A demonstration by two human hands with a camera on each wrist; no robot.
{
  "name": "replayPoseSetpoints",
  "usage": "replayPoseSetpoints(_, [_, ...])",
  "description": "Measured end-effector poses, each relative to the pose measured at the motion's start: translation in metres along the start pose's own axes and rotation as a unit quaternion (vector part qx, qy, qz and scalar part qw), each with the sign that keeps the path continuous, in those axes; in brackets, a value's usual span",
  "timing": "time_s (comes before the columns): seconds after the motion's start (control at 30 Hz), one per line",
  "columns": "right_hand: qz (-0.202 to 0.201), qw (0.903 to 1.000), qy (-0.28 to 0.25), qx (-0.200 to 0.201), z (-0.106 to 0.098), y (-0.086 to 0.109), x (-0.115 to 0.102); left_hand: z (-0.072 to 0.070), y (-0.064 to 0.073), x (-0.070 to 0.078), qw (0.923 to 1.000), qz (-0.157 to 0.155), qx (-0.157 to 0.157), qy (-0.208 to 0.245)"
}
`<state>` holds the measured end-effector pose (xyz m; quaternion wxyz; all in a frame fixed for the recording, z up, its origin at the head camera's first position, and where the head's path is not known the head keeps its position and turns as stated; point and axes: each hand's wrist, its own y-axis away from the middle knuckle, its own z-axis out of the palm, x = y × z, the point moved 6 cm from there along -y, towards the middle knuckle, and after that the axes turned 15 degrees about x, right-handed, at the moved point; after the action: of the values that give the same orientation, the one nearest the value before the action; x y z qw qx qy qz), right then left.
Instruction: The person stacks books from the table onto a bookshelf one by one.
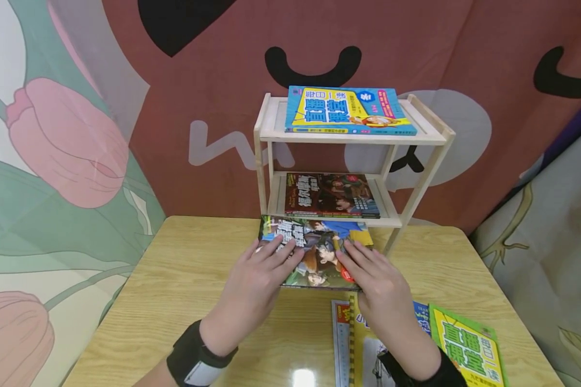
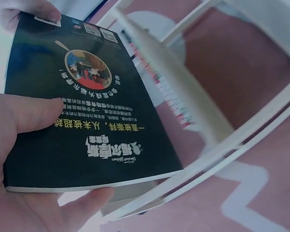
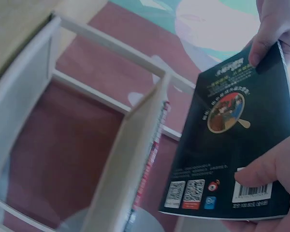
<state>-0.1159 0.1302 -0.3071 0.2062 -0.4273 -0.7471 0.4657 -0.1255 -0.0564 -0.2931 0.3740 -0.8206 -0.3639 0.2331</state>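
Note:
A comic-style book [image 1: 319, 263] with a colourful cover is between my two hands, in front of the lower shelf of a small white rack. My left hand [image 1: 261, 282] grips its left side, fingers spread over the front cover. The right hand [image 1: 382, 287] holds the opposite side in the same way. Seen from the left wrist, the dark back cover [image 2: 87, 140] has my left thumb pressed against it. In the right wrist view, the right thumb [image 3: 263, 171] lies over the barcode on the book's back [image 3: 227, 150].
The rack [image 1: 259, 134] carries a blue-and-yellow book [image 1: 348, 110] on top and a dark book [image 1: 329, 196] on the shelf below. Near the front right of the wooden table [image 1: 174, 301] lie a yellow spiral-bound book [image 1: 363, 349], a green-edged book [image 1: 469, 344] and others partly hidden.

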Motion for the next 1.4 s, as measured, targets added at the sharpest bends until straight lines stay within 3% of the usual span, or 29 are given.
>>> replayPoseSetpoints(0.2, [0.015, 0.9993, 0.011, 0.033, -0.016, -0.013, 0.006, -0.011, -0.02, 0.005, 0.9968, 0.027, 0.074, 0.013])
replayPoseSetpoints(0.5, [-0.029, 0.9876, 0.009, 0.154, -0.042, -0.034, 0.008, -0.014, -0.04, 0.011, 0.9851, 0.057, 0.159, 0.03])
replayPoseSetpoints(0.8, [-0.082, 0.9588, 0.008, 0.272, -0.059, -0.051, 0.008, -0.021, -0.058, 0.013, 0.9709, 0.085, 0.223, 0.019])
replayPoseSetpoints(1.07, [-0.091, 0.9385, -0.002, 0.333, -0.062, -0.064, 0.012, -0.02, -0.072, 0.009, 0.959, 0.098, 0.265, 0.018])
replayPoseSetpoints(1.4, [-0.079, 0.9373, 0.006, 0.339, -0.063, -0.071, 0.019, -0.018, -0.085, 0.008, 0.9592, 0.105, 0.262, 0.008])
